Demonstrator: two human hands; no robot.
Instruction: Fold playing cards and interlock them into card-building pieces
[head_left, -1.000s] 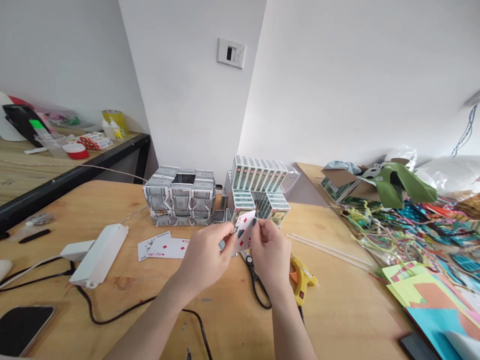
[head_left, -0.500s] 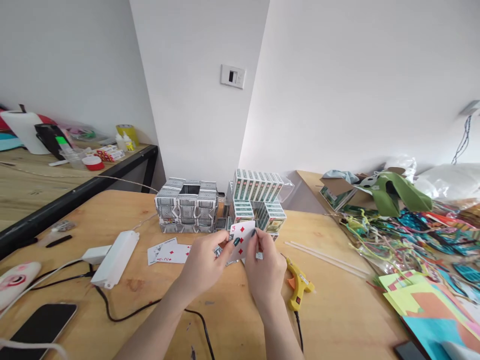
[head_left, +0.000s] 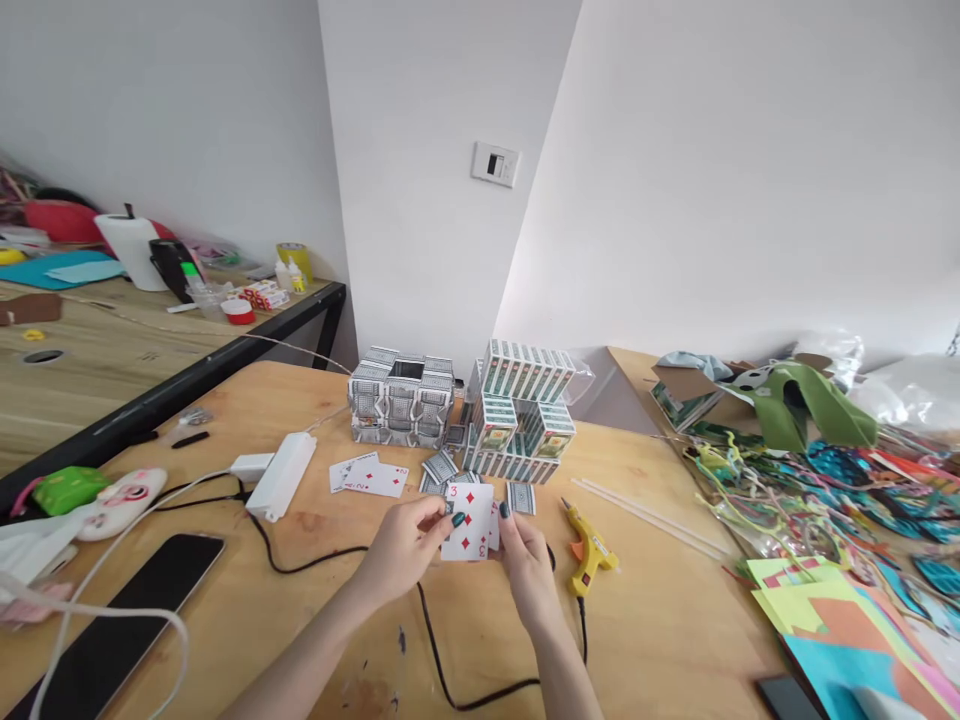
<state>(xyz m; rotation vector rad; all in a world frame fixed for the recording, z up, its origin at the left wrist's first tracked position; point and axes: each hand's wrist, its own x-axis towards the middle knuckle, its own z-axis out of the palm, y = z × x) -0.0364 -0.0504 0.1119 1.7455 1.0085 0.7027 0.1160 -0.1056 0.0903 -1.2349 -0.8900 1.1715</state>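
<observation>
"Turned from a slant to face the camera squarely since a second ago: three of diamonds (head_left: 466, 540), held above the middle of the wooden table (head_left: 660, 630)."

"Who has it?"

"Left hand (head_left: 405, 540) pinches it by the left edge, thumb in front. Right hand (head_left: 525, 565) curls thumb and fingers at the edge of a second card (head_left: 493, 532), which peeks from behind on the right; whether they grip it, one cannot tell."

"And around them?"

"Two of diamonds (head_left: 382, 479) lies beyond the left hand, overlapping other cards. Along the table's far edge, a grey-patterned block (head_left: 401, 415) with an opening on top stands beside stacked green-and-white boxes (head_left: 529, 370). Yellow glue gun (head_left: 589, 560) rests just right of the right hand; a dark phone (head_left: 154, 595) lies by the near left corner."
</observation>
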